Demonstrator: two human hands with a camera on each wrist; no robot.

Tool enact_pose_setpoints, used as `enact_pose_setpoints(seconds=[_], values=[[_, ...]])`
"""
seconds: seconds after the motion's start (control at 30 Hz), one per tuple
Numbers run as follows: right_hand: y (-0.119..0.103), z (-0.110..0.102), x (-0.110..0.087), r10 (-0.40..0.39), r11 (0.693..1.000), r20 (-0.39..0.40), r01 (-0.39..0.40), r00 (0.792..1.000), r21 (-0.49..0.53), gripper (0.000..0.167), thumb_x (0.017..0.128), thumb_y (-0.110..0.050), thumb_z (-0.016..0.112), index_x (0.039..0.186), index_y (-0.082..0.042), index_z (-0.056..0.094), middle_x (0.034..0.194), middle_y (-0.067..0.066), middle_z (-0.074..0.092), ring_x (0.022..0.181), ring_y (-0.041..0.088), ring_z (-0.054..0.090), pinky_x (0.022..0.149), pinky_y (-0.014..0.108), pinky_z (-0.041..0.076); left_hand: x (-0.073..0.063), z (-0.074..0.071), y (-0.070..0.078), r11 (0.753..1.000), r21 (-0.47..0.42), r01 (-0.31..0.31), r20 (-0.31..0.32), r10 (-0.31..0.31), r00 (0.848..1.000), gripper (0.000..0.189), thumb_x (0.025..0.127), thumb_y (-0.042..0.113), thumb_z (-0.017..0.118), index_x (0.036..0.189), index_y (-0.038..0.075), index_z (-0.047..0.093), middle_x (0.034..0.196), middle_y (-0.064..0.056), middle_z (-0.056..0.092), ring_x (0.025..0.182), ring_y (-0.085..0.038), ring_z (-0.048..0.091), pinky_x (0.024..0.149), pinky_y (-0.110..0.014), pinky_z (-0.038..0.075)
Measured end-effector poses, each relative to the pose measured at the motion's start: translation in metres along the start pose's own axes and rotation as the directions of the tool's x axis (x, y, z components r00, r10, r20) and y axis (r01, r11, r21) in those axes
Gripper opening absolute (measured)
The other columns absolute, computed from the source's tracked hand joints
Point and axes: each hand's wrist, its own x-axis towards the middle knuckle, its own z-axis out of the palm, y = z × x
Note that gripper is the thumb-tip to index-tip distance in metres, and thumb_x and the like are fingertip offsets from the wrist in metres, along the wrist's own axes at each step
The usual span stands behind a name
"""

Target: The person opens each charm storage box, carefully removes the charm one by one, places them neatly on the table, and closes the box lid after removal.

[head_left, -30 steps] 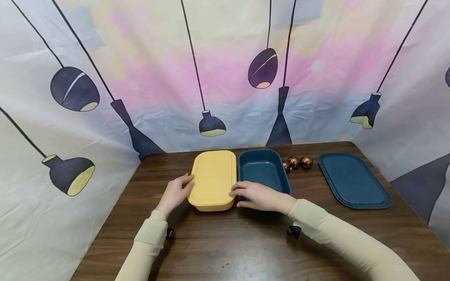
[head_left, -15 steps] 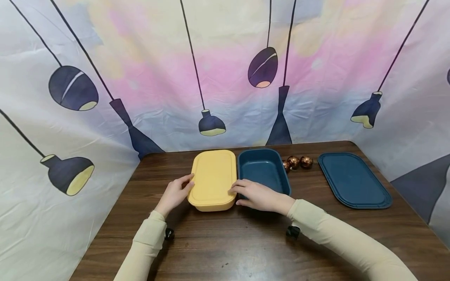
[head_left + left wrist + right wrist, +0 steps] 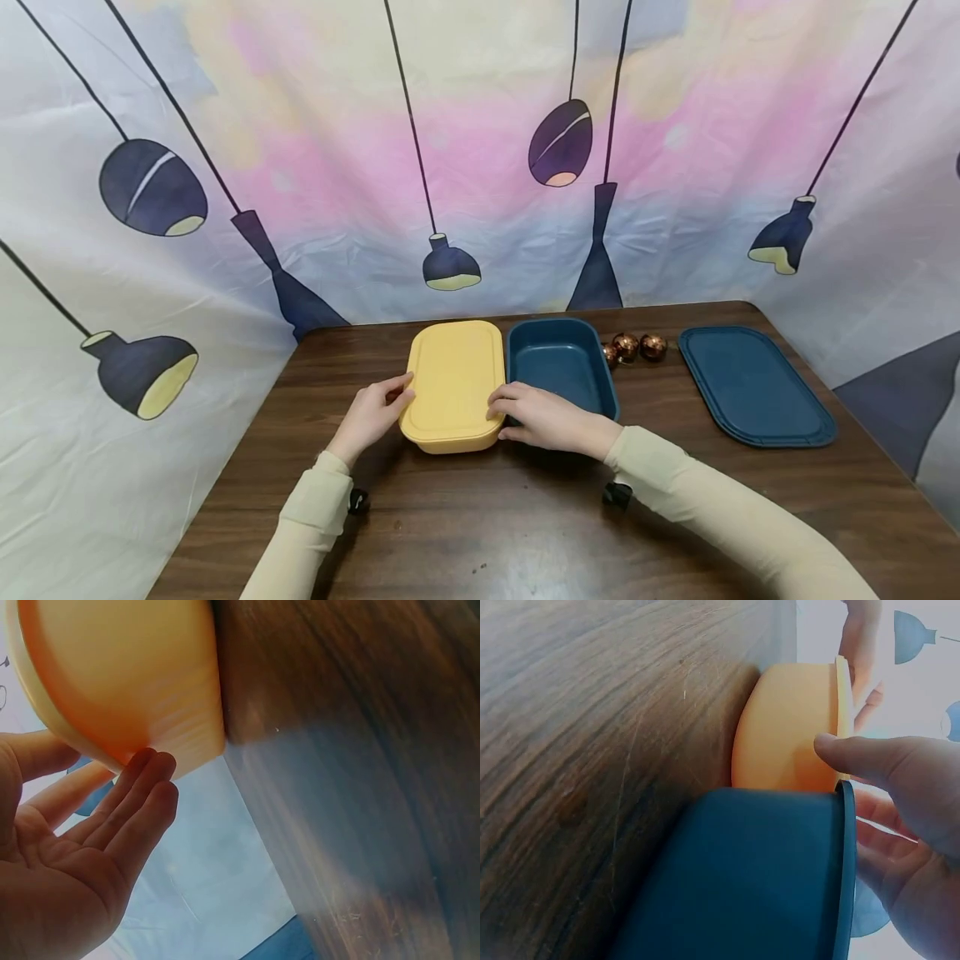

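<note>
A yellow rectangular food container (image 3: 452, 446) stands on the table, covered by a yellow lid (image 3: 455, 379). My left hand (image 3: 371, 418) holds the lid's left edge between thumb and fingers; the left wrist view shows its fingertips (image 3: 163, 766) just below the rim. On the opposite edge, my right hand (image 3: 553, 418) has its fingers over the lid and its thumb (image 3: 847, 752) at the rim against the yellow side. The right forearm side of that hand crosses the near end of an uncovered blue container (image 3: 558, 367), which stands close beside the yellow one.
Copper-coloured shiny balls (image 3: 626, 346) lie on the table just right of the blue container. Farther right lies a flat blue lid (image 3: 757, 385). A printed fabric backdrop (image 3: 480, 167) hangs behind the brown wooden table (image 3: 480, 525).
The right hand shifts very slightly left along the lid's edge. Otherwise the hands, containers and balls stay where they were.
</note>
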Motion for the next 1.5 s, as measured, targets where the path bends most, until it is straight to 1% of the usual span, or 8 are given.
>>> enact_pose_setpoints(seconds=[0.13, 0.3, 0.47, 0.67, 0.9, 1.07, 1.3, 1.5], values=[[-0.002, -0.001, 0.003, -0.002, 1.0, -0.003, 0.002, 1.0, -0.006, 0.023, 0.092, -0.018, 0.076, 0.114, -0.011, 0.071, 0.121, 0.004, 0.065, 0.113, 0.018, 0.061, 0.096, 0.03, 0.051, -0.001, -0.001, 0.003, 1.0, 0.023, -0.016, -0.001, 0.016, 1.0, 0.046, 0.105, 0.024, 0.058, 0.145, 0.003, 0.054, 0.127, -0.016, 0.067, 0.107, -0.027, 0.065, 0.078, -0.035, 0.051], [-0.003, -0.003, 0.006, -0.03, 0.999, 0.021, 0.031, 0.999, -0.02, 0.019, 0.093, -0.015, 0.075, 0.111, -0.011, 0.071, 0.112, 0.001, 0.067, 0.105, 0.015, 0.063, 0.091, 0.028, 0.053, -0.001, -0.001, 0.007, 0.998, 0.06, -0.029, 0.005, 0.029, 1.0, 0.044, 0.104, 0.021, 0.058, 0.144, 0.001, 0.055, 0.127, -0.018, 0.067, 0.094, -0.022, 0.064, 0.073, -0.033, 0.048], [-0.004, -0.007, 0.008, -0.08, 0.995, 0.011, 0.081, 0.997, -0.052, 0.019, 0.094, -0.015, 0.074, 0.112, -0.01, 0.072, 0.111, 0.001, 0.068, 0.106, 0.016, 0.063, 0.092, 0.028, 0.052, -0.003, -0.003, 0.008, 0.997, 0.076, -0.021, 0.007, 0.021, 1.0, 0.044, 0.104, 0.021, 0.058, 0.143, 0.001, 0.056, 0.128, -0.02, 0.066, 0.09, -0.02, 0.063, 0.071, -0.033, 0.048], [-0.002, -0.013, 0.011, -0.109, 0.991, 0.006, 0.109, 0.994, -0.072, 0.019, 0.096, -0.015, 0.072, 0.115, -0.011, 0.071, 0.113, 0.001, 0.068, 0.108, 0.015, 0.063, 0.093, 0.028, 0.052, -0.001, -0.007, 0.01, 0.994, 0.099, -0.042, -0.015, 0.044, 0.999, 0.043, 0.104, 0.021, 0.059, 0.141, 0.0, 0.057, 0.127, -0.021, 0.066, 0.086, -0.02, 0.063, 0.068, -0.033, 0.047], [0.001, -0.02, 0.013, -0.132, 0.989, 0.022, 0.133, 0.991, -0.061, 0.019, 0.097, -0.015, 0.07, 0.116, -0.011, 0.07, 0.113, 0.001, 0.068, 0.106, 0.014, 0.063, 0.091, 0.027, 0.052, 0.0, -0.008, 0.012, 0.996, 0.071, -0.061, -0.031, 0.063, 0.998, 0.042, 0.104, 0.021, 0.058, 0.141, 0.001, 0.058, 0.125, -0.018, 0.067, 0.101, -0.026, 0.066, 0.077, -0.036, 0.052], [0.002, -0.026, 0.014, -0.138, 0.989, 0.025, 0.139, 0.99, -0.057, 0.018, 0.097, -0.015, 0.07, 0.115, -0.012, 0.07, 0.111, 0.0, 0.068, 0.103, 0.013, 0.063, 0.09, 0.025, 0.052, -0.002, -0.009, 0.014, 0.995, 0.058, -0.081, -0.038, 0.083, 0.996, 0.04, 0.105, 0.021, 0.058, 0.139, 0.001, 0.06, 0.125, -0.018, 0.067, 0.101, -0.026, 0.067, 0.078, -0.038, 0.053], [0.001, -0.035, 0.013, -0.155, 0.986, 0.009, 0.156, 0.988, -0.06, 0.015, 0.099, -0.014, 0.067, 0.114, -0.012, 0.07, 0.11, 0.0, 0.067, 0.101, 0.013, 0.063, 0.088, 0.025, 0.053, -0.001, -0.01, 0.017, 0.993, 0.065, -0.1, -0.062, 0.104, 0.993, 0.038, 0.104, 0.023, 0.059, 0.136, 0.002, 0.063, 0.126, -0.018, 0.068, 0.109, -0.029, 0.067, 0.087, -0.045, 0.055], [0.004, -0.041, 0.014, -0.165, 0.984, -0.011, 0.164, 0.986, -0.069, 0.014, 0.099, -0.012, 0.067, 0.113, -0.012, 0.069, 0.109, 0.0, 0.066, 0.1, 0.013, 0.063, 0.087, 0.025, 0.053, 0.002, -0.014, 0.02, 0.993, 0.048, -0.107, -0.086, 0.111, 0.99, 0.039, 0.104, 0.026, 0.059, 0.136, 0.003, 0.064, 0.127, -0.017, 0.067, 0.111, -0.03, 0.066, 0.089, -0.048, 0.055]])
